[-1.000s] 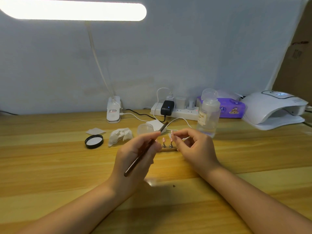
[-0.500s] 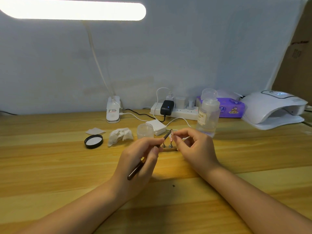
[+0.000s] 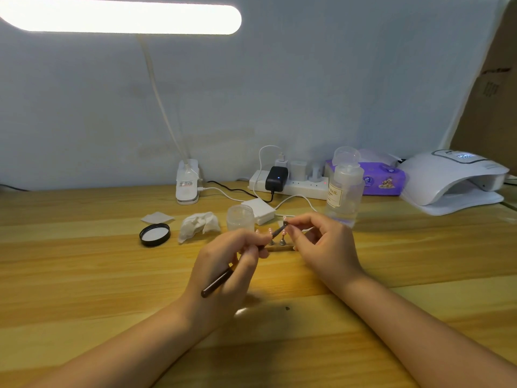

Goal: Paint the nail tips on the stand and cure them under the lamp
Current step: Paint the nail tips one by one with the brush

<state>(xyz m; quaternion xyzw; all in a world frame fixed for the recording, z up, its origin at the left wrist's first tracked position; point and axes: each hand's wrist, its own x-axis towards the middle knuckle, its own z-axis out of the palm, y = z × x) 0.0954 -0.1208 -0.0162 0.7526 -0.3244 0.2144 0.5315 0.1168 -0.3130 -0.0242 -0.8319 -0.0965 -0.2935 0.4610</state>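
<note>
**Head view: brush tip met a pinched nail tip above the stand**

Head view: both forearms reached in from the bottom edge over a pale wooden table point(image 3: 84, 275). The left hand point(image 3: 223, 270) was curled round a dark brush point(image 3: 221, 280), held like a pen, with the thumb and forefinger pinching the shaft near its front end and the rear end sticking out below the palm toward the camera. The brush slanted up and to the right, its tip at a small pink nail tip point(image 3: 284, 219).

The right hand point(image 3: 326, 247) was partly closed. Its thumb and forefinger pinched that nail tip from the right, while the other fingers were bent loosely inward and held nothing that could be seen. Whether the pinched tip sat on a post or was lifted free could not be told.

Between and just behind the two hands lay the stand point(image 3: 279, 247), a low strip on the table with small metal posts. More pink tips showed on the posts, partly hidden by the left hand's knuckles.

Behind the stand stood a small clear jar point(image 3: 240, 218), with crumpled tissue point(image 3: 198, 225) and a black lid point(image 3: 154, 234) to its left. A clear bottle point(image 3: 344, 189) stood behind the right hand. The white curing lamp point(image 3: 453, 180) sat well apart at the far right of the table, by the wall. A lit desk lamp point(image 3: 120, 19) hung over the upper left.
</note>
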